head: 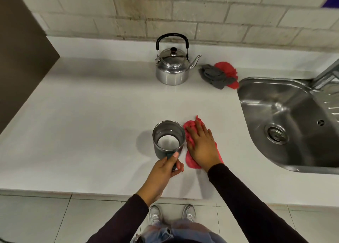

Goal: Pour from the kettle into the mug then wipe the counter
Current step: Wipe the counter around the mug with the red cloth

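Setting: white counter [82, 114] is being viewed from above, backed by a pale brick-tile wall [183, 13], with a steel sink [286, 118] set in to the right of both hands.
Right hand: right hand [200, 143] is being pressed flat, fingers spread, on a red cloth [190, 162]; nothing is being gripped, only pinned.
Left hand: left hand [165, 171] is being closed around the handle of the steel mug [168, 140].
Key relation: mug is being held just left of the cloth, touching or nearly so; the cloth's long axis is running away from the body.
Judged step: wiping appears under way, and the mug is likely being kept clear of the sweep.
Kettle: steel kettle [172, 68] is standing upright well beyond both hands, spout pointing right.
Counts: one kettle, one mug, one cloth under the palm, one grey-and-red rag heap [220, 75] beside the kettle spout.
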